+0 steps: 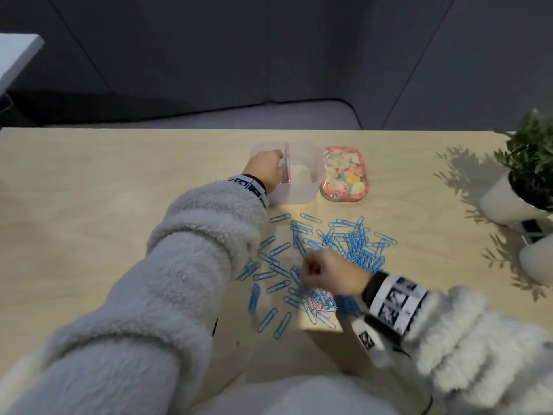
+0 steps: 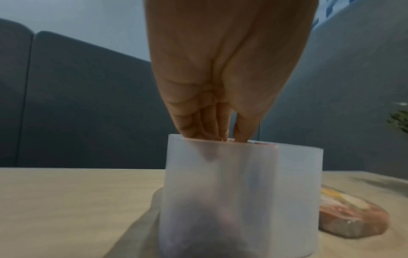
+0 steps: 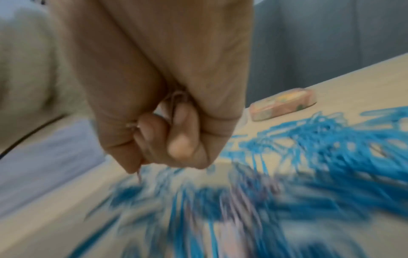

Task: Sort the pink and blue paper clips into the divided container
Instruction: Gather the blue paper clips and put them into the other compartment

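A frosted clear container (image 1: 299, 196) stands at the back of the table, split by a pink divider (image 1: 287, 163). My left hand (image 1: 266, 167) reaches down into its left compartment; in the left wrist view its fingers (image 2: 207, 129) point straight down past the container's rim (image 2: 298, 151), fingertips hidden behind the frosted wall. Blue paper clips (image 1: 356, 244) lie scattered over the table's middle. My right hand (image 1: 317, 269) hovers over them in a fist, gripping pink paper clips (image 3: 178, 100). A few more pink clips (image 1: 318, 301) lie among the blue ones under that wrist.
A flowered lid (image 1: 344, 175) lies right of the container. Two white pots, one with a green plant (image 1: 529, 163), stand at the table's right edge. A dark sofa runs behind the table. My lap is at the near edge.
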Demonstrator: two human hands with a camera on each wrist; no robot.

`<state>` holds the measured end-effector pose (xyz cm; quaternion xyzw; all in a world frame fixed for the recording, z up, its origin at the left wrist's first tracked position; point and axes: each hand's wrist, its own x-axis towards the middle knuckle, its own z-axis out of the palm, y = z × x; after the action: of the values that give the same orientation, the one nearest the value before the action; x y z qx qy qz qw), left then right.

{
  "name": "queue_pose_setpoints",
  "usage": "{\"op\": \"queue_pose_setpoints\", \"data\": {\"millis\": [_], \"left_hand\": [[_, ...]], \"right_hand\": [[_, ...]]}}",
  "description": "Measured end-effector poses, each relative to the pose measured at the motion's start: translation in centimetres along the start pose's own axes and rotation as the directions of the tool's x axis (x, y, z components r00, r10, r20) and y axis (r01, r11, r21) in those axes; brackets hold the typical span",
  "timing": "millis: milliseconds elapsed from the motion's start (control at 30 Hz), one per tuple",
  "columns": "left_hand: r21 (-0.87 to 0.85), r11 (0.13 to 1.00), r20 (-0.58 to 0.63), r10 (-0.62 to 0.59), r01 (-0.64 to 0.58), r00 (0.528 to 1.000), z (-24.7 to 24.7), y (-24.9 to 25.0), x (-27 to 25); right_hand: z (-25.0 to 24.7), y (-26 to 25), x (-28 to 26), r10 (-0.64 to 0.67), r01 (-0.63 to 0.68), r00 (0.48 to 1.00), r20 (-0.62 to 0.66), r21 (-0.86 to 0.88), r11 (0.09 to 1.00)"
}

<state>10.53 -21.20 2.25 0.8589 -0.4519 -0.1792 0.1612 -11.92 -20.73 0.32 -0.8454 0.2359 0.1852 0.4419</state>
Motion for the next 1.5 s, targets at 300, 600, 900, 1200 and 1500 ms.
{"op": "queue_pose_setpoints", "data": {"millis": [300, 600, 900, 1200, 1500], "left_hand": [[-0.303, 0.948, -0.285, 0.005, -0.095, 0.958, 0.3, -1.6, -7.6], [-0.058, 0.993, 0.097, 0.11, -0.105, 0.989, 6.8, -3.8, -16.5], [-0.062, 0.967, 0.182, 0.254, -0.247, 0.95, 8.8, -2.0, -17.7], [0.176, 0.905, 0.193, 0.353, -0.387, 0.915, 9.7, -2.1, -19.1], [0.192, 0.82, 0.21, 0.503, -0.54, 0.838, 11.3, -0.8, -19.9]], "right_hand": [[-10.8, -6.3, 7.9, -0.029, 0.07, 0.94, -0.339, 0.111, 0.991], [-9.3, -8.5, 12.8, -0.122, 0.082, 0.925, -0.36, -0.124, 0.989], [-7.1, -4.1, 4.4, -0.221, 0.24, 0.884, -0.413, -0.006, 0.971], [0.6, 4.2, -3.5, -0.059, 0.048, 0.998, -0.028, -0.314, 0.948], [2.0, 7.2, -5.2, 0.008, -0.065, 0.983, -0.184, -0.305, 0.95]]}}
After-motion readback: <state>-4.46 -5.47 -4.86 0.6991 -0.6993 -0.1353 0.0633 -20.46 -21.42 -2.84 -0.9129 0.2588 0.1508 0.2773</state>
